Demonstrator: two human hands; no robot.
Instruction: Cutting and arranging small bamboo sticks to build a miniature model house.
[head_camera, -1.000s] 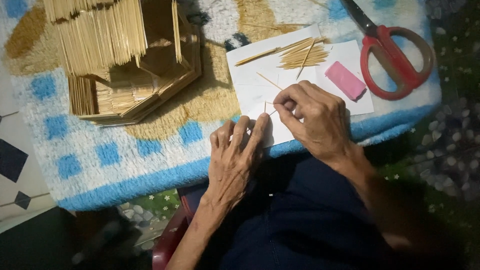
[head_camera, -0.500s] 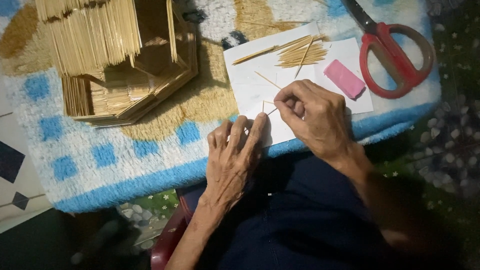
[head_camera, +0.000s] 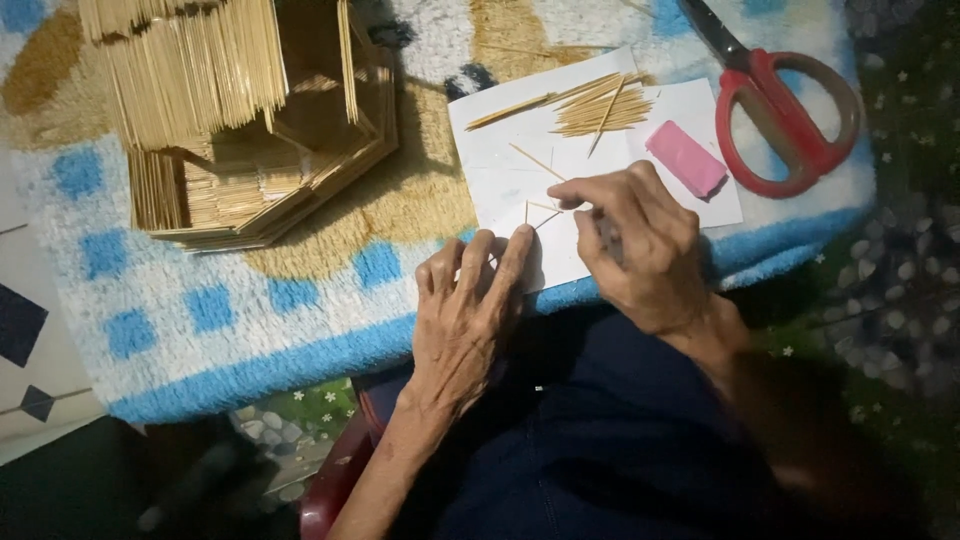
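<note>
Nearest to me is my lap in dark blue cloth, with the dark red edge of a seat (head_camera: 335, 490) below it. Both of my hands reach forward onto a bench covered by a fluffy mat (head_camera: 250, 310) in white, blue squares and tan patches. My left hand (head_camera: 465, 315) lies flat with fingers spread and released, its fingertips pressing down the near edge of a white sheet of paper (head_camera: 500, 165). My right hand (head_camera: 630, 245) is just beside it, curled, thumb and forefinger pinching a thin wooden stick (head_camera: 545, 208) against the paper; a few sticks meet there at angles, between the two hands. Whether anything else sits inside my right palm I cannot tell. Just beyond my right hand, on the same paper, lies a small pink rectangular block (head_camera: 687, 158). Further up the paper is a loose bundle of thin wooden sticks (head_camera: 590, 105). To the far right, red-handled scissors (head_camera: 790, 110) rest on the mat, touching the paper's corner. To the far left, well apart from my hands, stands a many-sided model built of sticks (head_camera: 240, 120), partly open at its side
</note>
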